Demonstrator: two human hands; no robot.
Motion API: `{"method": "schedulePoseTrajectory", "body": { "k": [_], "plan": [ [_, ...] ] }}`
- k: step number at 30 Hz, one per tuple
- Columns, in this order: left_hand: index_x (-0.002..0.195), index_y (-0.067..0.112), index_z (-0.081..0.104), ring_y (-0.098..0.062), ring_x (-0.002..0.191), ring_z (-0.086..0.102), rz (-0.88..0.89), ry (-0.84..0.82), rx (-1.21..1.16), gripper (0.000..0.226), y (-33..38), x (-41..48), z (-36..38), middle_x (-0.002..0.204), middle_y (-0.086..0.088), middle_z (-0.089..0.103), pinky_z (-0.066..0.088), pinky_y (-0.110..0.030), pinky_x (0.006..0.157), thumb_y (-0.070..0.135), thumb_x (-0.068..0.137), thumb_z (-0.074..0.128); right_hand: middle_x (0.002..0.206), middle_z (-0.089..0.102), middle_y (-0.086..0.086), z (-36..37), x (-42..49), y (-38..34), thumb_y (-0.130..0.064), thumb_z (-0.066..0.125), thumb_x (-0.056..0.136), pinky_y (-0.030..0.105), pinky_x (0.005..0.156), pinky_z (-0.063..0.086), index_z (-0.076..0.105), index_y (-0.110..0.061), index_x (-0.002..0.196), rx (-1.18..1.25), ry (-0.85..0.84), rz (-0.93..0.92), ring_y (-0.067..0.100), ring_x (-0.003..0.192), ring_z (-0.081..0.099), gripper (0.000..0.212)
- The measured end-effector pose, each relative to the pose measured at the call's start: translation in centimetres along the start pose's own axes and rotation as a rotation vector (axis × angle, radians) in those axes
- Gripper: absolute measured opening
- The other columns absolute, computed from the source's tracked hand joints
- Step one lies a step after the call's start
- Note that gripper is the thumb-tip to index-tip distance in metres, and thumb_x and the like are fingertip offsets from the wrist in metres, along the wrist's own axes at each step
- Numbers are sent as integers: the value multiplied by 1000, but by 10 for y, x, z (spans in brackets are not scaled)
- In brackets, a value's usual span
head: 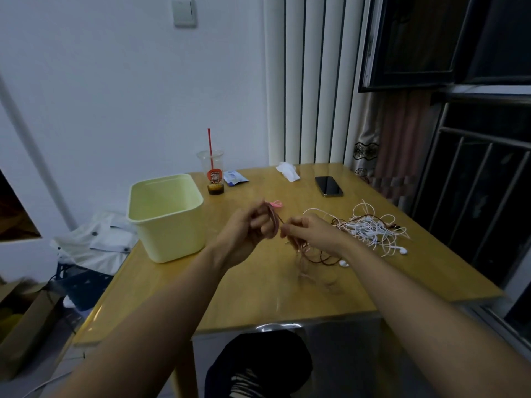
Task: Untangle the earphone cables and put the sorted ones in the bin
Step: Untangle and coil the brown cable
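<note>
Winding looked to be the step in hand. Left hand (247,234) was held above the desk (258,300), its fingers (256,223) curled round several loops of a reddish-brown cable (275,224). A pink loop (276,203) showed just behind the knuckles.

Right hand (311,231) was just beside the left, thumb and fingers pinched on the same cable where it left the coil. Judged purpose: keeping the strand taut so the loops lay even.

Below the right hand the rest of that cable hung to the desk in loose turns, blurred. Whether it was free of the white tangle (370,228) could not be told.

The tangle lay on the desk to the right, earbuds at its near edge, unsorted.

Bin (172,242) stood at the left desk edge, near the left hand; nothing seen inside. Judgement: it sat on the coiling hand's side so a finished coil would need only a short reach.

Risk: the trailing end could snag the tangle and drag it along.

Cup (214,173) and phone (328,186) stood at the far side, apart from the work.
</note>
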State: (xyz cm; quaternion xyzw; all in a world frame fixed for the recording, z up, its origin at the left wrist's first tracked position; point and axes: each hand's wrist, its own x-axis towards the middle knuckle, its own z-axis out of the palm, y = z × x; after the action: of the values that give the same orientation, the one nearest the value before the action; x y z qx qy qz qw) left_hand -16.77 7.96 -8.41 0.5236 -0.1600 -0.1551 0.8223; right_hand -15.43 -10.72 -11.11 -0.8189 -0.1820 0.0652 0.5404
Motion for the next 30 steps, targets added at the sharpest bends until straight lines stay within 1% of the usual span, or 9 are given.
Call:
{"method": "schedulePoseTrajectory", "body": {
  "k": [4,8,13,17,21,23,25,28,30],
  "plan": [
    [80,10,50,-15,71,69,208,232,-320,37,2,18,0,66,-1,66,54,-25,71,29,106,32,71,59,2,4,-4,12,-22,47,104,20,56,45,64,-7,101,75,-229,224,10,59,55,23],
    [94,12,59,1,86,61,373,377,750,31,-8,19,-21,103,3,70,48,-15,75,27,106,34,59,47,-5,2,-8,14,-16,43,104,19,45,29,65,-7,99,37,-297,245,6,45,37,24],
    [94,19,53,-22,83,59,172,200,1510,25,-19,18,-48,90,-2,64,48,-39,76,35,104,37,49,32,-4,-6,-12,8,-8,39,99,20,39,16,56,-6,78,290,-27,205,6,35,23,27],
    [94,15,60,-22,79,56,-61,89,1435,33,-24,7,-62,82,-2,60,50,-43,76,45,98,48,44,29,-7,-27,-9,14,-11,42,95,21,38,16,53,-10,70,395,422,159,7,35,20,27],
    [92,15,63,-18,78,57,-66,-11,1405,28,-19,6,-39,86,-5,62,51,-38,75,37,101,47,57,46,0,-29,-3,23,-19,45,95,29,53,34,66,-9,78,71,652,233,16,51,42,29],
    [94,10,63,-14,73,55,-41,-8,1389,31,-17,8,-26,83,-2,60,49,-34,72,34,102,45,96,66,7,-28,2,23,-26,50,96,39,82,46,69,-15,108,-257,602,364,26,93,61,25],
    [95,7,64,-13,68,53,-40,23,1338,34,-17,10,-19,78,-1,58,48,-31,68,34,103,43,140,50,6,-26,4,17,-27,56,92,43,108,30,51,-21,137,-591,568,423,30,131,41,45],
    [85,8,60,-11,60,50,-29,68,1205,34,-18,12,-9,71,-1,54,43,-26,60,31,104,42,145,46,1,-14,3,-6,-15,58,88,46,115,27,47,-22,141,-509,538,58,23,136,38,54],
    [78,10,55,-10,55,46,-18,101,1048,35,-18,11,-1,66,-2,50,40,-21,54,29,104,42,133,57,-1,-3,1,-18,-12,53,94,39,109,39,50,-20,139,-265,237,-34,17,125,53,46]
  ]
}}
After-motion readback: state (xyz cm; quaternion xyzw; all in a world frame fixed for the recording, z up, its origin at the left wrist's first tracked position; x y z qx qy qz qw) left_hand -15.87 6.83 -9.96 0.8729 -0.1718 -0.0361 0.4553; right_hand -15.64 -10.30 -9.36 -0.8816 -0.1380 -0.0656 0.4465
